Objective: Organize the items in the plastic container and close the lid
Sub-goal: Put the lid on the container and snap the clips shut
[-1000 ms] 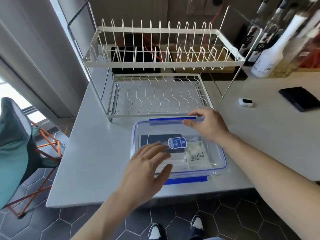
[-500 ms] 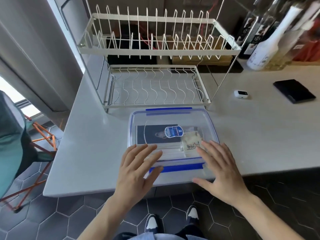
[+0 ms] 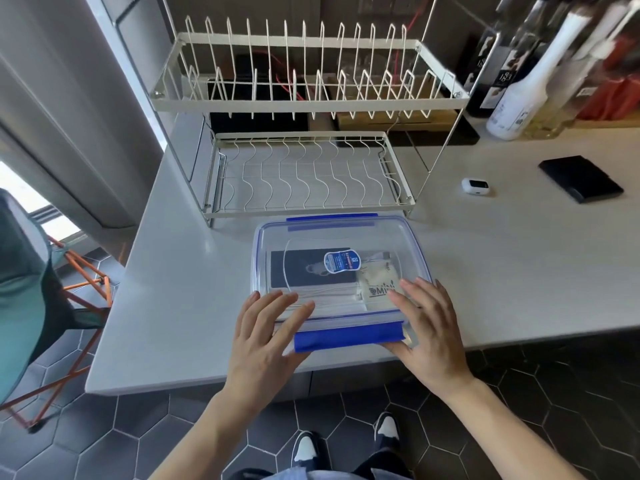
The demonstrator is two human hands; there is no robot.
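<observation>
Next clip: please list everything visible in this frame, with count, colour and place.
plastic container: 1, clear with blue trim, near counter edge
lid: 1, clear, on the container
near latch: 1, blue, front edge
items inside: dark card, white packet
dish rack: 1, cream wire, two tiers, behind container
bottles: several, far right; count unclear
black case: 1, right counter
small white device: 1, beside rack
counter: 1, white
chair: 1, teal and orange, left floor
shoes: 2, dark and white
left hand: flat on lid's near left
right hand: flat on lid's near right
</observation>
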